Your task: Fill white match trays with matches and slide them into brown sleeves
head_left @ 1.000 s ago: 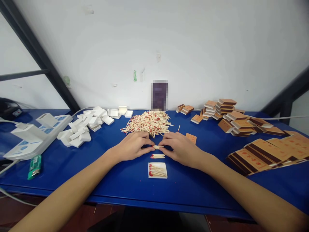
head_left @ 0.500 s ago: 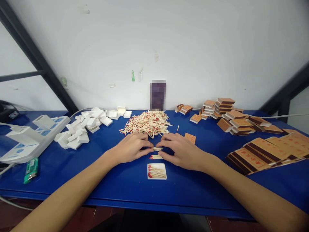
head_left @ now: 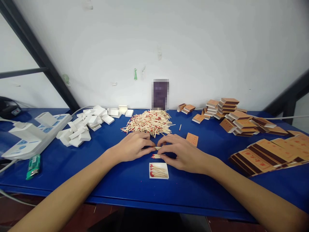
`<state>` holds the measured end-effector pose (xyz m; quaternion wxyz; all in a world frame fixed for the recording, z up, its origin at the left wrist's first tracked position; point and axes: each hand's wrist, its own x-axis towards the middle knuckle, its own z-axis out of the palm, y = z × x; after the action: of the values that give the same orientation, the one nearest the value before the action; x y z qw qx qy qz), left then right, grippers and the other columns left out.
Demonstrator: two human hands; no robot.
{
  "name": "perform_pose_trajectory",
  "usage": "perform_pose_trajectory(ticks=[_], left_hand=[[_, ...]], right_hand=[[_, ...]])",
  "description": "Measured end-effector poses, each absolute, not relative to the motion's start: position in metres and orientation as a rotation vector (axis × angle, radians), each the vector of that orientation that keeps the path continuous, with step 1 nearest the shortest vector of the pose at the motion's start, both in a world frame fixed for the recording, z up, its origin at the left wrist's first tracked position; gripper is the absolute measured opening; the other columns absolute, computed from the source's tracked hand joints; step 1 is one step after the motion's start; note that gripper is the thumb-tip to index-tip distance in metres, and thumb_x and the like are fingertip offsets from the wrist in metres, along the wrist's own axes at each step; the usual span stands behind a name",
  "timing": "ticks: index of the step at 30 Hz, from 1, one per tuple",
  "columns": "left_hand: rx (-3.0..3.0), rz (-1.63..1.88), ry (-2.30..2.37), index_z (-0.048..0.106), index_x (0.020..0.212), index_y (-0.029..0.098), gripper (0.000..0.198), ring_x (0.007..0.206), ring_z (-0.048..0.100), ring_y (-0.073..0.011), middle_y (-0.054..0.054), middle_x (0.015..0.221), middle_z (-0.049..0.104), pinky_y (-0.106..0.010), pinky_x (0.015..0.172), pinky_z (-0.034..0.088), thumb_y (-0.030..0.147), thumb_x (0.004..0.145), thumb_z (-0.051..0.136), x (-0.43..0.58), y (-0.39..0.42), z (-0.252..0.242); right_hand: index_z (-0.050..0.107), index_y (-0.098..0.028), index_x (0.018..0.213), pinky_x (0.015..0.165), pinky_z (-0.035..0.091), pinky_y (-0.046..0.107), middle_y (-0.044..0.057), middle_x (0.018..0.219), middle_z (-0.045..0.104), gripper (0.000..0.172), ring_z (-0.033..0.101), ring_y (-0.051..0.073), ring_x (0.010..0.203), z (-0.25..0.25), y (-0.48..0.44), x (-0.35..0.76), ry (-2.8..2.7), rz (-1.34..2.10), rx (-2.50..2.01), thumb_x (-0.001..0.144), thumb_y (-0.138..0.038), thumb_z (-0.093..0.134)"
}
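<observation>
My left hand (head_left: 135, 146) rests low over the table, its thumb and fingers closed on the ends of a small bundle of matches (head_left: 157, 148). From the other side my right hand (head_left: 182, 153) reaches in, index finger over that bundle and thumb apart from it. The right thumb lies at the bare ends of a second small row of matches (head_left: 155, 156), whose red heads point left. Nearer the front edge sits a white matchbox tray (head_left: 167, 176) holding several matches. Behind my hands is a large heap of loose matches (head_left: 149, 122); the fingers partly hide the bundle.
White empty trays (head_left: 96, 111) are piled at left, beside a power strip (head_left: 51, 132) and a green lighter (head_left: 33, 166). Matchbox stacks (head_left: 241, 124) and flat sleeves (head_left: 260, 159) lie at right. One sleeve (head_left: 192, 139) and a single match (head_left: 180, 127) are nearer my right hand.
My right index finger has shifted left over the bundle, covering more of it, and the thumb is slightly lower. My left hand keeps its hold. The whole view has shifted slightly.
</observation>
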<state>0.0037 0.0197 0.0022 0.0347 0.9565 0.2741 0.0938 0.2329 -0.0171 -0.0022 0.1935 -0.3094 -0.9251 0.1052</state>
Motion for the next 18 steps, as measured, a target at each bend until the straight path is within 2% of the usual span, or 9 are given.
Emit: perform_pose_trajectory(ticks=[14, 18], left_hand=[[2.924, 0.286, 0.814, 0.071, 0.109, 0.02, 0.031, 0.077, 0.057, -0.0157, -0.005, 0.086, 0.06, -0.027, 0.07, 0.042, 0.035, 0.099, 0.046, 0.003, 0.015, 0.006], [2.907, 0.273, 0.831, 0.071, 0.111, 0.021, 0.035, 0.076, 0.057, -0.0164, -0.004, 0.085, 0.059, -0.028, 0.07, 0.043, 0.045, 0.095, 0.051, 0.004, 0.014, 0.006]], right_hand=[[0.074, -0.027, 0.102, 0.09, 0.046, 0.039, 0.005, 0.111, 0.066, 0.018, 0.06, 0.02, 0.099, -0.004, -0.015, 0.236, -2.605, 0.395, -0.89, 0.093, -0.027, 0.059], [0.074, -0.023, 0.096, 0.085, 0.05, 0.034, 0.006, 0.103, 0.068, 0.016, 0.062, 0.018, 0.094, -0.013, -0.009, 0.233, -2.523, 0.433, -0.884, 0.091, -0.021, 0.059]])
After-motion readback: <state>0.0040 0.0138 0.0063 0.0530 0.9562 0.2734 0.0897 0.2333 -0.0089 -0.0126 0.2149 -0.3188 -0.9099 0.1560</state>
